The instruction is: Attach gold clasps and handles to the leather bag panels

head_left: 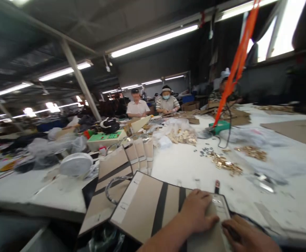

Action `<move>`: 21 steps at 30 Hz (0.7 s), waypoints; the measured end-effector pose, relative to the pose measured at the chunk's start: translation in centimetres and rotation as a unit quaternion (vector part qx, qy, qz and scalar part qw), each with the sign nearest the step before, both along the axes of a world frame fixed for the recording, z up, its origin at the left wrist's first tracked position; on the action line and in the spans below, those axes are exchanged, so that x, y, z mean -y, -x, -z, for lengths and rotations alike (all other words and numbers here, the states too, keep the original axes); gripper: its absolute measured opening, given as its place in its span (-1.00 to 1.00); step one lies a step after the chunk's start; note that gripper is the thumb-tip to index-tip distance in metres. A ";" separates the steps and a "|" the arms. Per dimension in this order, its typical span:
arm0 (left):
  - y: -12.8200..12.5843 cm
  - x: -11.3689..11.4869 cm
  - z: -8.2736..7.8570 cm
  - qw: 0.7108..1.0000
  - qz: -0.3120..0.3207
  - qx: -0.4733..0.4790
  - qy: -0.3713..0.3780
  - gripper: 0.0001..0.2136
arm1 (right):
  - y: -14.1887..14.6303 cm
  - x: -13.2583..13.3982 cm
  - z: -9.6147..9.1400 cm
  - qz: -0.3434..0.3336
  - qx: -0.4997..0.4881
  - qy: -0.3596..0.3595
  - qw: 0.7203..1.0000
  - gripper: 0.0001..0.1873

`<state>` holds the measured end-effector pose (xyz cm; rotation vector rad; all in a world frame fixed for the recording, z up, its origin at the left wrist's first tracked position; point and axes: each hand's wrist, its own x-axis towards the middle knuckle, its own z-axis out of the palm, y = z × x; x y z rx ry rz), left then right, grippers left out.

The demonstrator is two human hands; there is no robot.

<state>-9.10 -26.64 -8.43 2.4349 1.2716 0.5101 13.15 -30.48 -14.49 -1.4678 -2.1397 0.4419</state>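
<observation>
So the left grip [199,211] is lying palm-down on a beige panel [145,196] with dark stripes, thumb stuck out to the side, fingers close to each other and resting on the surface rather than wrapped around anything. The right grip [247,234] is just right of it, at the panel's right edge, fingers bent. It's partly cut off at the bottom, so I can't tell if it's pinching the edge or only touching it.

The panel is right under the left grip and sticks out to its left, near edge of the desk [174,168]. Some small metal fittings [217,201] sit on it between the two grips, and a tab with a coppery end [217,186] pokes out just beyond.

Left of the left grip there's a grey looped handle [111,189], and past that a fanned row of similar panels [139,154]. Farther left is a white roll [75,164]. Ahead of the grips: a pile of gold-coloured pieces [223,162], and beyond it a green holder [222,126] below a hanging orange strip [237,63]. Two co-workers [138,107] [167,101] sit well ahead, across the desk.
</observation>
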 end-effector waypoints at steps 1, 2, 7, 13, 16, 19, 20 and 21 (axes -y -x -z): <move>-0.1 0.0 -0.2 1.000 -0.004 -0.001 -0.007 -0.43 | 0.1 0.3 -0.7 0.013 0.015 0.011 1.000 -0.78; -0.3 0.1 -0.3 1.000 -0.005 -0.004 -0.013 -0.44 | 0.3 0.6 -1.4 0.027 0.030 0.016 0.999 -0.75; -0.3 2.9 0.0 0.999 0.007 0.018 -0.042 -0.38 | 0.4 0.6 -3.8 0.058 0.060 0.051 0.995 -0.79; 0.6 7.7 1.6 0.990 0.113 -0.068 -0.043 0.13 | 0.2 0.4 -4.2 0.073 0.042 0.080 0.993 -0.82; 0.1 8.0 2.3 0.987 0.092 -0.119 -0.058 0.01 | -0.3 0.1 -4.0 0.059 0.015 0.092 0.994 -0.82; -0.2 7.6 2.0 0.984 0.088 -0.145 -0.059 -0.03 | -1.2 0.0 -3.5 0.047 -0.035 0.096 0.994 -0.71; -0.3 7.5 1.8 0.983 0.092 -0.149 -0.056 -0.03 | -1.5 0.0 -3.2 0.043 -0.049 0.096 0.993 -0.67; -0.3 7.3 1.5 0.982 0.097 -0.153 -0.054 -0.03 | -1.8 0.1 -3.0 0.040 -0.059 0.095 0.993 -0.65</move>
